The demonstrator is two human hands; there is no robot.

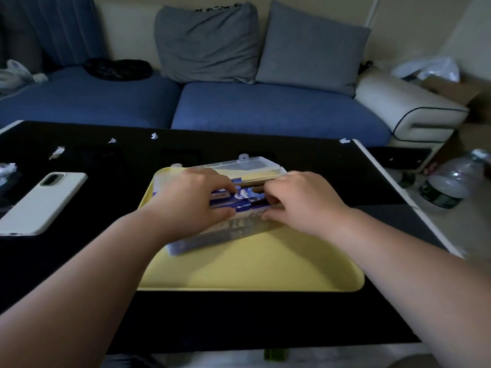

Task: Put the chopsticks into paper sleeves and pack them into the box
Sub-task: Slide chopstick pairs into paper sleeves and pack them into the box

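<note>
On the yellow tray (252, 264), left grip (191, 199) and right grip (303, 200) pinch the sleeved chopsticks (244, 197) between them, over the box (225, 232).

Home living room: blue sofa (239, 107) with grey cushions (207, 41), black low table (79, 261) before it, phone (39, 203), water bottle (449, 181) and cardboard box (457, 91) on the floor.
</note>
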